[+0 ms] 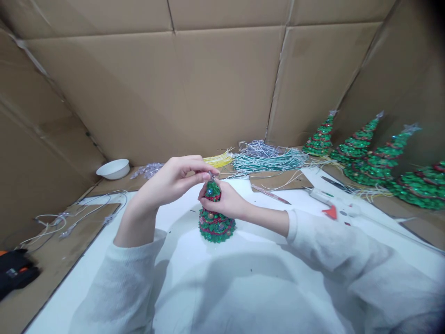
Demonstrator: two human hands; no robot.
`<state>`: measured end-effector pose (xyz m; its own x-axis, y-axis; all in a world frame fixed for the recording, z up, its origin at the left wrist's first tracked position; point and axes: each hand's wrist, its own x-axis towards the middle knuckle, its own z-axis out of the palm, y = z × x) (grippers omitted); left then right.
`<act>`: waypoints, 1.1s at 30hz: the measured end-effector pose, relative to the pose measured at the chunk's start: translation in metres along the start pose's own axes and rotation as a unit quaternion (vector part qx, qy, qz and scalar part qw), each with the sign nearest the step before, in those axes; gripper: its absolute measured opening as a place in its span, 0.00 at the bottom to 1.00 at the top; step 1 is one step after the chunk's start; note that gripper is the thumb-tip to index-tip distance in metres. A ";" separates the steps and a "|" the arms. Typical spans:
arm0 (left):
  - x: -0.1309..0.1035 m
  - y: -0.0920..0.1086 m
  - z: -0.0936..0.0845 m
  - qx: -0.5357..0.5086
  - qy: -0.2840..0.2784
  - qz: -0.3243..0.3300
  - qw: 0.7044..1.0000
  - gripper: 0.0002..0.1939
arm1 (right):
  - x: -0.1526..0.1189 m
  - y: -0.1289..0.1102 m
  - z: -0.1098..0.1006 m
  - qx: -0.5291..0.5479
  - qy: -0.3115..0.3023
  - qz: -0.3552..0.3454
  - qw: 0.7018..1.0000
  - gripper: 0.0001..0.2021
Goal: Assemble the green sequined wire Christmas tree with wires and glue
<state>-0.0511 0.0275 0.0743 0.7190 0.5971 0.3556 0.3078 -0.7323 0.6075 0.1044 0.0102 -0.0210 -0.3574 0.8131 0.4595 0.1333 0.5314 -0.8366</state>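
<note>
Far to the left of the small green tree, a white bowl sat on cardboard. My left hand was nearly closed, thumb and fingers pinching the clear star at the tree's tip. The tree stood upright on the white surface; my right hand, half curled around its upper part, hid some of it. Behind it lay yellow wires, then green wires; well to its right stood more decorated trees.
</note>
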 end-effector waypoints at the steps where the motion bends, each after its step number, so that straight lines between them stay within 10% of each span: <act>1: 0.000 0.000 0.000 0.000 -0.002 0.000 1.000 0.10 | 0.000 0.000 0.000 -0.001 -0.001 0.002 1.000 0.05; 33: -0.005 0.017 0.011 0.153 0.059 -0.014 0.986 0.08 | -0.003 -0.004 0.008 -0.026 0.069 0.011 0.997 0.05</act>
<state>-0.0430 0.0088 0.0749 0.6358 0.6389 0.4332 0.5130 -0.7691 0.3812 0.0976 0.0033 -0.0213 -0.2246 0.8481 0.4799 0.1884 0.5209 -0.8325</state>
